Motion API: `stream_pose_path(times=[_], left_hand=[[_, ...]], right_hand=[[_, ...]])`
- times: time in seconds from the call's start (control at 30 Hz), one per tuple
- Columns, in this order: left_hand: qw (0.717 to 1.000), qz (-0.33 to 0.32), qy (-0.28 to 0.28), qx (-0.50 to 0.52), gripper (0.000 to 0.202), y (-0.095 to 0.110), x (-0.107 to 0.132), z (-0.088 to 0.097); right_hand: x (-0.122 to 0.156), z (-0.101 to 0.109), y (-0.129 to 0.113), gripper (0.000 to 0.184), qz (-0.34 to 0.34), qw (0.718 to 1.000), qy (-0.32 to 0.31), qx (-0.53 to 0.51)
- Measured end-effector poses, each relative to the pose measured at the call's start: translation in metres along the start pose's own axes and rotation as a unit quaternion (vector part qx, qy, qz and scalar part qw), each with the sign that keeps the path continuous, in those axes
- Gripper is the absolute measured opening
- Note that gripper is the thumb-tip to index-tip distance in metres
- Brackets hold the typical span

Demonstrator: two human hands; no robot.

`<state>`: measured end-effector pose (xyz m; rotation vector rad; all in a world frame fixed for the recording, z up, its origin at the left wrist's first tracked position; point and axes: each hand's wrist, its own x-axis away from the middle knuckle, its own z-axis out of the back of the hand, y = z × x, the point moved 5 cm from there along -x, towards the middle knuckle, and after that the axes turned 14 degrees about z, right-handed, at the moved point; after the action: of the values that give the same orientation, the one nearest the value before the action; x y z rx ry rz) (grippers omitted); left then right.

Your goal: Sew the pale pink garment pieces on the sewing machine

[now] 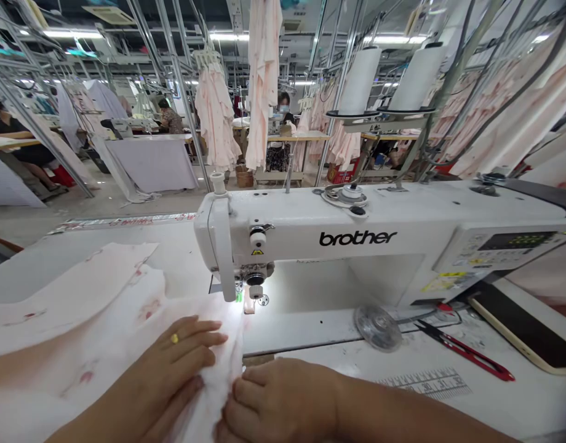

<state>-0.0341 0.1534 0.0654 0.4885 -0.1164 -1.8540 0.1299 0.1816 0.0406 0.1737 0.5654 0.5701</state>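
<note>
Pale pink floral fabric [121, 301] spreads over the left of the sewing table, its right edge running up to the needle area of a white Brother sewing machine [296, 221]. On top of the cloth lies my left hand [181, 363], fingers stretched out toward the needle, with a yellow ring on one of them. My right hand [274, 397] is closed on the fabric's near right edge, knuckles up; its fingertips are partly hidden. A light shines at the presser foot [248, 301], where the cloth's far end lies.
Right of my hands are a clear plastic disc [378, 328], red-handled thread snips [467, 351], a phone [527, 326] and a printed ruler [426, 384]. Thread cones [416, 77] stand above the machine. Beyond, people sit at other machines among hanging pink garments [213, 111].
</note>
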Motion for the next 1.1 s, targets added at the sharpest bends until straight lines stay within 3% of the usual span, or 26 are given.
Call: stream_pose_path(times=[0.13, 0.23, 0.47, 0.6, 0.87, 1.0, 1.1], left_hand=[[0.998, -0.052, -0.031, -0.035, 0.055, 0.010, -0.002, -0.013], [0.999, -0.037, -0.028, -0.021, 0.056, 0.009, -0.003, -0.020], [0.999, -0.023, -0.046, -0.005, 0.056, 0.000, 0.000, -0.041], [0.997, -0.033, -0.065, -0.023, 0.051, 0.002, -0.008, -0.041], [0.994, 0.008, -0.102, -0.026, 0.029, -0.010, -0.057, -0.025], [0.993, 0.014, -0.106, -0.058, 0.028, -0.005, -0.054, -0.009], [0.994, -0.011, -0.028, -0.109, 0.053, 0.003, -0.028, -0.008]], right_hand=[[0.005, 0.008, 0.007, 0.025, -0.013, 0.999, 0.036, -0.022], [0.007, 0.005, 0.008, 0.018, -0.010, 0.999, 0.019, -0.029], [0.010, -0.001, 0.010, 0.023, -0.032, 0.997, -0.028, -0.062], [0.010, 0.003, 0.014, 0.024, -0.052, 0.997, -0.037, -0.040], [0.019, -0.001, 0.038, 0.011, -0.181, 0.976, -0.116, -0.031], [0.014, 0.004, 0.031, 0.018, -0.106, 0.990, -0.090, -0.021], [0.009, 0.007, 0.021, 0.022, -0.033, 0.998, -0.045, -0.039]])
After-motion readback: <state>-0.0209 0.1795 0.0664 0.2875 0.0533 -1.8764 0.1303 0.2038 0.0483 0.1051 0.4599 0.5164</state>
